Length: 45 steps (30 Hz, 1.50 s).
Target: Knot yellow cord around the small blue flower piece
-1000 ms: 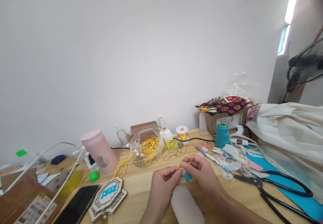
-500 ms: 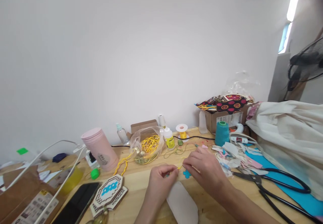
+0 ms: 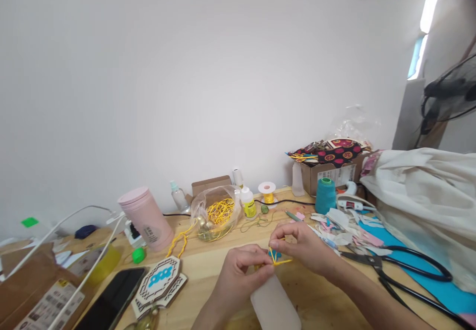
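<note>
Between my two hands runs a yellow cord (image 3: 284,261), bent into strands. My left hand (image 3: 245,269) pinches it between thumb and forefinger. A strand rises to my right hand (image 3: 297,244), whose thumb and fingertips are closed on the cord as well. Behind the strands, a small blue cut-out shape (image 3: 274,254) lies on the table, partly covered. Below my hands a pale elongated piece (image 3: 275,302) stretches toward me; I cannot tell its material. To the left, octagonal openwork pieces (image 3: 159,281) with blue decoration are stacked, a yellow cord loop at their top.
At the right lie large black-handled scissors (image 3: 379,260), fabric scraps (image 3: 338,221) and a teal thread cone (image 3: 326,196). Behind stand a glue bottle (image 3: 248,203), a yellow cord spool (image 3: 267,192) and a plastic bag of cord (image 3: 219,213). A pink tumbler (image 3: 147,218) and phone (image 3: 111,297) are left.
Both hands have come slightly lower and toward me. More of the yellow cord now shows between the fingers, in bent strands. The right hand has turned, uncovering a pen on the table.
</note>
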Tool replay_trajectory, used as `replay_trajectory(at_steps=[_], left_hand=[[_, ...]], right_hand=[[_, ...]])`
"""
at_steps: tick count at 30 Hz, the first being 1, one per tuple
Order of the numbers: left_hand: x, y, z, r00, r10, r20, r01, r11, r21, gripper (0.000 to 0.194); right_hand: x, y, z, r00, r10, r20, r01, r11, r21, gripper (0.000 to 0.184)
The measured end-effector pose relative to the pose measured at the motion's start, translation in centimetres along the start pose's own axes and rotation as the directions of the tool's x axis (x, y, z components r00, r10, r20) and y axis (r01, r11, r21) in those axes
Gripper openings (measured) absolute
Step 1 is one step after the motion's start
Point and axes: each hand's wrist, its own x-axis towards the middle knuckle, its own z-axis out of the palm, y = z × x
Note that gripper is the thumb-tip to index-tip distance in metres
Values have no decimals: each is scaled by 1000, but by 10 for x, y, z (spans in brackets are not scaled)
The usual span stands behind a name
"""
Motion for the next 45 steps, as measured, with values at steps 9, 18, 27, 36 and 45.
replay_trajectory(at_steps=[9, 18, 27, 36, 45], left_hand=[[2, -4, -7, 963, -119, -243, 70, 978, -198, 13], [6, -13, -6, 935, -103, -339, 105, 994, -11, 15], [5, -12, -2, 962, 1, -271, 78, 957, 278, 17], [3, -6, 2, 995, 58, -75, -36, 962, 269, 17], [4, -11, 0, 956, -153, -251, 146, 988, -47, 12]], right_hand=[[-2, -1, 15, 996, 91, -5, -89, 987, 136, 18], [-7, -3, 18, 947, -310, -90, 261, 899, -352, 14], [-8, -7, 14, 886, -464, -1, 359, 687, -632, 21], [-4, -6, 8, 922, -384, -47, 309, 804, -507, 16], [-4, -13, 4, 970, -162, -181, 134, 978, -158, 15]])
